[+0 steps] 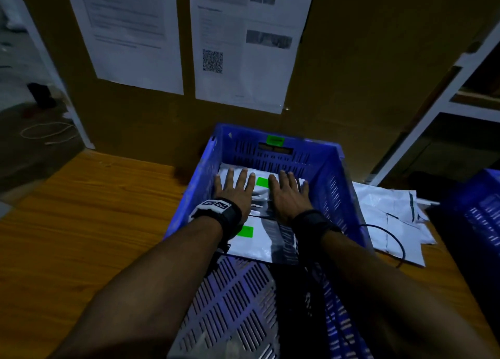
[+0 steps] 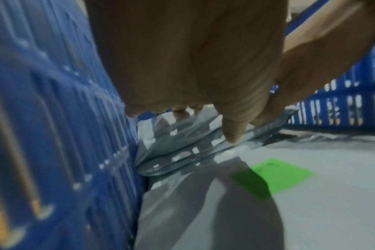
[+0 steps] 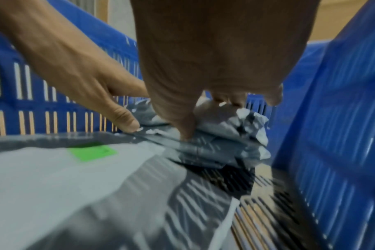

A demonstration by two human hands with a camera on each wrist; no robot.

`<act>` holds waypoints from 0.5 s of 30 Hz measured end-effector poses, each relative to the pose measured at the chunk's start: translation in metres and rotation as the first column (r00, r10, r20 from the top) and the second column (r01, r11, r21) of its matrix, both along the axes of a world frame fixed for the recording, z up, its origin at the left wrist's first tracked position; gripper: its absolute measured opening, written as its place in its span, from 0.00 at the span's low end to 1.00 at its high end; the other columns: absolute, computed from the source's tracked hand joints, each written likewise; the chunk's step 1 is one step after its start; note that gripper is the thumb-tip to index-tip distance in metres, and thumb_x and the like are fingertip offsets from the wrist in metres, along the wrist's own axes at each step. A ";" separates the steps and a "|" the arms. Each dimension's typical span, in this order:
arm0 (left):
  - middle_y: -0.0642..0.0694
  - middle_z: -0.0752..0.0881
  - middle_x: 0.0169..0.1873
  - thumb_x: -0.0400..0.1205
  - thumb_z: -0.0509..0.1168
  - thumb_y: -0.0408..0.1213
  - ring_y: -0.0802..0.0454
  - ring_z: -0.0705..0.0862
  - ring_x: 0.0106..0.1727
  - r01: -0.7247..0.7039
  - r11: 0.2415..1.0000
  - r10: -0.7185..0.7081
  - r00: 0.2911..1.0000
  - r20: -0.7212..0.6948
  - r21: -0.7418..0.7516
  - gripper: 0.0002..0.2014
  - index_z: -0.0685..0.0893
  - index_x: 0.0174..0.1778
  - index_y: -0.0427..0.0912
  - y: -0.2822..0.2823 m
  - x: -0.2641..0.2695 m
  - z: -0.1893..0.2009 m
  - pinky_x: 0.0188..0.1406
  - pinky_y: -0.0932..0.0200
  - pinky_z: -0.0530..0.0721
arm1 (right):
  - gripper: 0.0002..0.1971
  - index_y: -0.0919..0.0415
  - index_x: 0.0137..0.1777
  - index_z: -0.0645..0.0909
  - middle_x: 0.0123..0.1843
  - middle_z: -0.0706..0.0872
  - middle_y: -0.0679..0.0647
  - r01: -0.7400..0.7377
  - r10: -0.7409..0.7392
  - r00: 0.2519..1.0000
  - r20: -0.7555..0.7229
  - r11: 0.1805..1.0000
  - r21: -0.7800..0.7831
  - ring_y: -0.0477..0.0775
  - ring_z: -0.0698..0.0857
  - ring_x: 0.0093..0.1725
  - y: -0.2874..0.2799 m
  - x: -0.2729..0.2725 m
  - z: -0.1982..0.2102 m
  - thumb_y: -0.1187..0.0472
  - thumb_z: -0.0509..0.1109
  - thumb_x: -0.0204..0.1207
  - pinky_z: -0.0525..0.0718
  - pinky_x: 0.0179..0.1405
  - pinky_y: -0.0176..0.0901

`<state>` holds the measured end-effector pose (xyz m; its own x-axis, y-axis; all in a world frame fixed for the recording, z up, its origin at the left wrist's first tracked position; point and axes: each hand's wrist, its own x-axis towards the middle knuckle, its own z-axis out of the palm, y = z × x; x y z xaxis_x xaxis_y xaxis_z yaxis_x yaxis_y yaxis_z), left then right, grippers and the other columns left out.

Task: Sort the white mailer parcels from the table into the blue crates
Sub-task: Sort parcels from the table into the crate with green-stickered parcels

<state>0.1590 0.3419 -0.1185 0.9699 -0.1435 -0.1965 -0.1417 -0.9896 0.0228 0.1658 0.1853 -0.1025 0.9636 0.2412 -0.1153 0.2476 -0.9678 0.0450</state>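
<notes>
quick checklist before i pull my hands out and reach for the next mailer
1. Top parcel lies inside the blue crate: ok.
2. Left hand flat on it, fingers straight, gripping nothing: ok.
3. Right hand flat on it too: ok.
4. Parcel lies flat: not ok, its right end is crumpled.
5. More mailers on the table right of the crate: ok.
6. Black cable lying over that pile clear of the reach: not ok.

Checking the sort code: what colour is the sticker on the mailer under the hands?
Green sticker, clearest in the head view.
</notes>
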 end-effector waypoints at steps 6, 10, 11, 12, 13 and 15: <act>0.45 0.38 0.87 0.86 0.61 0.35 0.35 0.37 0.87 0.010 1.000 -0.010 0.999 0.050 0.017 0.44 0.33 0.87 0.48 0.000 0.005 0.000 0.81 0.26 0.41 | 0.37 0.53 0.87 0.44 0.88 0.43 0.58 -0.107 0.107 0.993 0.045 0.994 0.006 0.64 0.45 0.87 0.005 0.006 -0.002 0.58 0.60 0.83 0.50 0.78 0.78; 0.39 0.46 0.87 0.84 0.65 0.37 0.35 0.43 0.87 0.006 0.999 -0.013 0.989 0.148 0.051 0.45 0.39 0.88 0.45 0.000 0.010 0.002 0.82 0.27 0.46 | 0.32 0.50 0.86 0.51 0.87 0.52 0.58 -0.135 0.134 0.987 0.084 0.991 0.000 0.65 0.52 0.86 0.004 0.012 0.000 0.59 0.58 0.84 0.56 0.78 0.75; 0.38 0.49 0.87 0.85 0.62 0.35 0.35 0.46 0.87 -0.002 0.998 -0.009 0.983 0.181 0.058 0.41 0.41 0.88 0.43 0.000 0.012 0.004 0.82 0.28 0.48 | 0.31 0.50 0.85 0.53 0.87 0.54 0.57 -0.148 0.147 0.983 0.107 0.989 0.000 0.64 0.54 0.85 0.004 0.014 0.001 0.59 0.58 0.84 0.58 0.78 0.74; 0.37 0.52 0.86 0.86 0.59 0.33 0.35 0.49 0.87 -0.008 0.998 -0.005 0.977 0.215 0.064 0.38 0.44 0.88 0.41 0.000 0.014 0.006 0.82 0.29 0.50 | 0.30 0.50 0.85 0.55 0.87 0.55 0.57 -0.160 0.159 0.978 0.132 0.987 -0.003 0.64 0.55 0.85 0.003 0.015 0.003 0.59 0.58 0.84 0.58 0.78 0.73; 0.36 0.55 0.85 0.87 0.57 0.32 0.35 0.52 0.86 -0.010 0.998 -0.007 0.969 0.246 0.069 0.35 0.46 0.88 0.40 -0.001 0.016 0.007 0.82 0.29 0.51 | 0.29 0.50 0.85 0.56 0.87 0.56 0.56 -0.170 0.170 0.973 0.154 0.985 -0.010 0.64 0.56 0.84 0.003 0.016 0.004 0.58 0.58 0.84 0.59 0.78 0.72; 0.35 0.58 0.84 0.88 0.55 0.33 0.35 0.55 0.85 0.003 0.996 -0.027 0.956 0.293 0.084 0.32 0.50 0.87 0.38 -0.001 0.020 0.007 0.83 0.32 0.52 | 0.27 0.51 0.84 0.57 0.87 0.57 0.56 -0.187 0.191 0.965 0.180 0.982 -0.042 0.65 0.57 0.84 0.002 0.018 0.006 0.58 0.56 0.86 0.58 0.78 0.72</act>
<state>0.1795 0.3407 -0.1116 0.9844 -0.1537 0.0854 -0.1447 -0.9841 -0.1031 0.1835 0.1875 -0.0970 0.9060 0.4202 0.0499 0.4114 -0.9023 0.1291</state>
